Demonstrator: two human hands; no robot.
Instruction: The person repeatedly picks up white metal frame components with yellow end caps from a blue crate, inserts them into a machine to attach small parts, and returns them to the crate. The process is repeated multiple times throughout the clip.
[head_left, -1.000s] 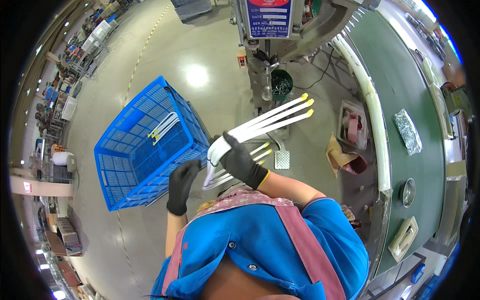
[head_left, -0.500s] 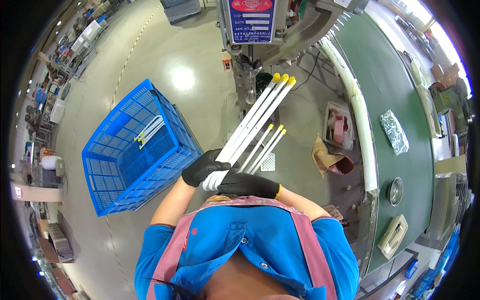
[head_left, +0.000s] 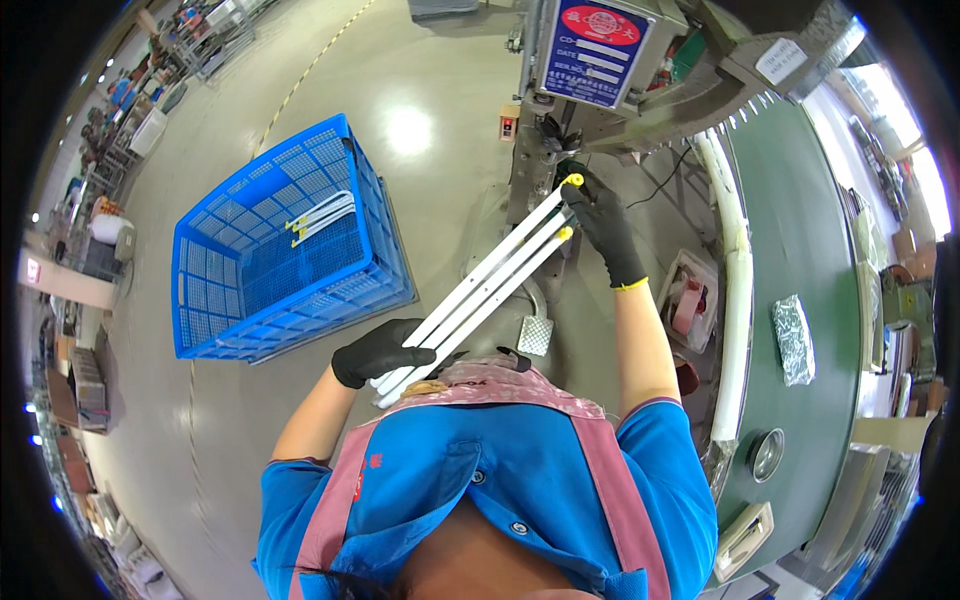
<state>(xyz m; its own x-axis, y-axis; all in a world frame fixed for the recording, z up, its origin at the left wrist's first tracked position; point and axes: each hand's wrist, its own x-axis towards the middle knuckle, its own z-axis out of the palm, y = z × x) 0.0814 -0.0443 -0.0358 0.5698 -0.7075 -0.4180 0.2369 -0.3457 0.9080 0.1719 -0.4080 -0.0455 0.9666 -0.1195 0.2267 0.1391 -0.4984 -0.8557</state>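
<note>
Several white U-bent tubes [head_left: 484, 291] with yellow end caps slant up and right in front of me. My left hand [head_left: 385, 352], in a black glove, is closed round them near their bent lower ends. Up at the far ends, my right hand [head_left: 603, 222], also black-gloved, has its fingers curled at a yellow cap [head_left: 573, 181], partly hiding the tube tips. That hand is just below the working head of a grey machine [head_left: 555, 135]. More white tubes with yellow tips [head_left: 325, 213] lie inside a blue plastic crate [head_left: 310, 318] to the left.
A metal foot pedal [head_left: 536, 335] sits on the floor beneath the tubes. Along the right runs a green-topped bench [head_left: 800, 240] with a silver packet [head_left: 793, 340], a metal bowl [head_left: 766, 454] and a pale tray [head_left: 744, 540]. A bin [head_left: 690, 305] with pink contents stands below it.
My right hand has left the bent ends and reached up to the capped ends beside the machine. The tubes have tilted further right. The view has shifted, with the crate now appearing slightly higher.
</note>
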